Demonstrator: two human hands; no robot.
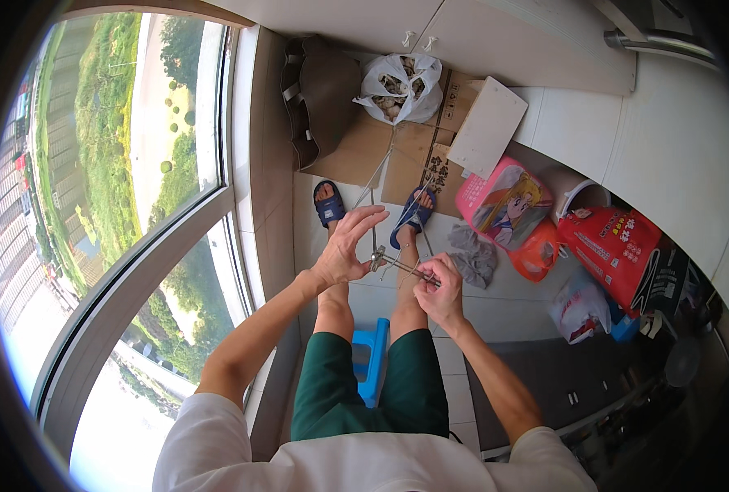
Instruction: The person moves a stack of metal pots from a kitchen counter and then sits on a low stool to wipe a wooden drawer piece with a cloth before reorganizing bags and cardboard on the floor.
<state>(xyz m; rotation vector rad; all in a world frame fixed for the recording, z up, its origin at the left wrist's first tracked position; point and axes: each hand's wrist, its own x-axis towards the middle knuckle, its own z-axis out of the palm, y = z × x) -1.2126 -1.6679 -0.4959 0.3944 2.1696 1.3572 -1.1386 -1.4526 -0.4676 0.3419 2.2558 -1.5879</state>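
A metal frame with thin rods and hooks (395, 261) stands before me, between and over my lower legs. My right hand (441, 289) grips the near right end of its central rod, fingers curled around it. At the rod's other end is a small metal joint or clamp (377, 258). My left hand (347, 249) is beside this joint, fingers spread and thumb close to it; whether the thumb touches it I cannot tell. Several thin legs or wires reach from the frame towards the floor and the cardboard (410, 163).
I sit on a blue plastic stool (371, 363). Ahead are a brown bag (327, 92) and a white plastic bag (400, 89) on cardboard. To the right lie a grey cloth (474, 255), a pink bag (505, 200) and a red bag (610, 252). A window frame (137, 295) runs along the left.
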